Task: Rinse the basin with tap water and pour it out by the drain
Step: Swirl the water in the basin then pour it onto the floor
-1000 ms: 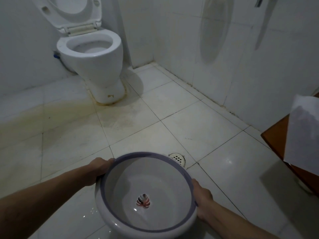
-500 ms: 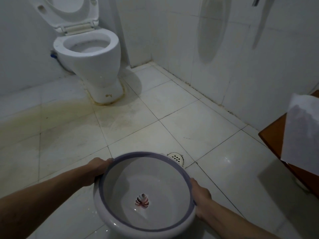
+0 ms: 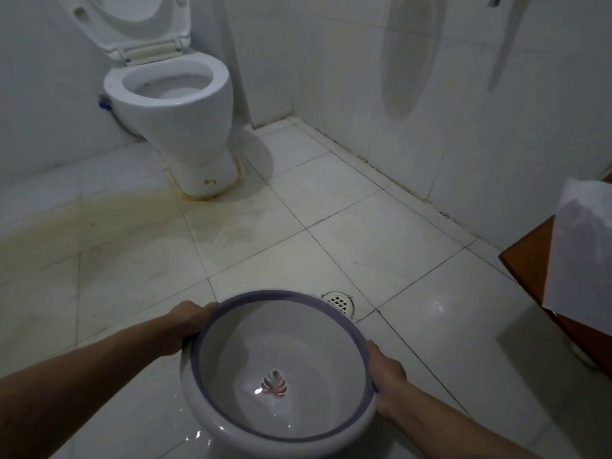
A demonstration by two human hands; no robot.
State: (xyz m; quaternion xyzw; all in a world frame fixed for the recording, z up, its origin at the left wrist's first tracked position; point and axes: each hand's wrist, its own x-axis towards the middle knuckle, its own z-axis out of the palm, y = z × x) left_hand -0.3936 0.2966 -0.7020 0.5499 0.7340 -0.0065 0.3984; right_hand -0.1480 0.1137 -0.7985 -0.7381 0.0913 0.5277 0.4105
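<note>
I hold a round white basin [image 3: 231,422] with a purple rim and a leaf print on its bottom, low over the floor at the bottom centre. A little water shines inside it. My left hand [image 3: 187,323] grips the rim on the left side. My right hand [image 3: 385,376] grips the rim on the right side. The round floor drain [image 3: 338,301] lies in the tile just beyond the basin's far right edge, partly covered by the rim.
A white toilet [image 3: 175,107] with its lid up stands at the back left, with yellow stains on the floor around it. Tiled walls run along the back and right. A brown wooden door edge [image 3: 530,260] with a white sheet [image 3: 583,246] juts in at the right.
The view has shifted slightly left and down, so the toilet and drain sit a bit further right in the frame. The basin stays held in both hands, roughly level.
</note>
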